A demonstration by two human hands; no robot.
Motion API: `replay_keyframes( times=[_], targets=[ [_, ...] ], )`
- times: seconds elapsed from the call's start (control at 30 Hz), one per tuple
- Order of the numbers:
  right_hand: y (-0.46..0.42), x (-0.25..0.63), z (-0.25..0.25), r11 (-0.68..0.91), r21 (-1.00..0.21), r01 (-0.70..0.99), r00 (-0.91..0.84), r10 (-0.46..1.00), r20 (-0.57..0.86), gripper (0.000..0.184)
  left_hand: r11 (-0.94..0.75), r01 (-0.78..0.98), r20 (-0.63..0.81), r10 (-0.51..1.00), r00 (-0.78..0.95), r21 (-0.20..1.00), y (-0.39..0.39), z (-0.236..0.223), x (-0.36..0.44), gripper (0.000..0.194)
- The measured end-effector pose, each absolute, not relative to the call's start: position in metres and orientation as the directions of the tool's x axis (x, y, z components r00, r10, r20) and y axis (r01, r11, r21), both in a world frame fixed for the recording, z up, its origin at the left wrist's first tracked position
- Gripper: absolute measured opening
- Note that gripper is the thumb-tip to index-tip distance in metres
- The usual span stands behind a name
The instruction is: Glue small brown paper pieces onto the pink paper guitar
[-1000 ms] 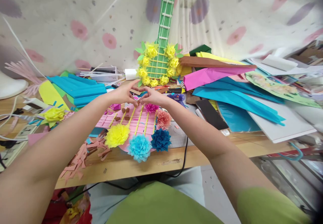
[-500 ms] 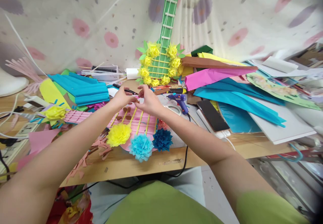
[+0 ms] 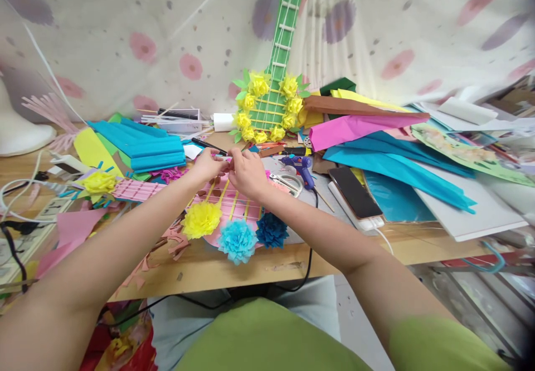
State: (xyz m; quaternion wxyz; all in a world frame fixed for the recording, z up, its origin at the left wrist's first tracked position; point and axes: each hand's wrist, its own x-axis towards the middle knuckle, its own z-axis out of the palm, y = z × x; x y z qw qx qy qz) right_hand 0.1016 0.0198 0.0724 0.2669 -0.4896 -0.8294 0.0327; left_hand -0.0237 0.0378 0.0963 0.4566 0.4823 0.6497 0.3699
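A pink paper guitar (image 3: 239, 208) lies flat in front of me, with yellow bars and thin strings across its body. My left hand (image 3: 209, 166) and my right hand (image 3: 247, 173) meet over its far edge. Their fingertips are pinched close together; whatever lies between them is hidden. Along the near edge sit a yellow paper flower (image 3: 202, 220), a light-blue one (image 3: 238, 241) and a dark-blue one (image 3: 272, 229). Small brown paper pieces (image 3: 202, 193) show under my left wrist. Scissors (image 3: 288, 182) rest just right of my right hand.
Behind the hands a green paper guitar (image 3: 284, 53) with yellow flowers leans on the curtain. A blue glue gun (image 3: 303, 168) and a phone (image 3: 355, 191) lie to the right. Blue paper (image 3: 137, 145) is at left, with folded coloured paper (image 3: 368, 128) at right.
My right hand's raised fingers have come down and closed in near the left fingertips. The view has shifted slightly, and the scissors handles show more. The guitar appears unmoved.
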Motion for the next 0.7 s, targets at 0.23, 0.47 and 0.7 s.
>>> replay_keyframes(
  times=[0.23, 0.47, 0.7],
  targets=[
    [0.035, 0.125, 0.068, 0.325, -0.899, 0.293, -0.364, 0.908, 0.210, 0.038, 0.031, 0.465, -0.091, 0.990, 0.108, 0.885, 0.036, 0.106, -0.050, 0.028],
    [0.045, 0.135, 0.065, 0.119, -0.993, 0.024, -0.476, 0.874, 0.093, 0.047, -0.001, 0.471, -0.206, 0.898, 0.388, 0.882, 0.034, 0.107, -0.055, 0.024],
    [0.043, 0.137, 0.067, 0.143, -0.977, 0.161, -0.506, 0.861, 0.043, 0.033, -0.116, 0.573, -0.125, 0.923, 0.363, 0.811, 0.040, 0.100, -0.055, 0.024]
  ],
)
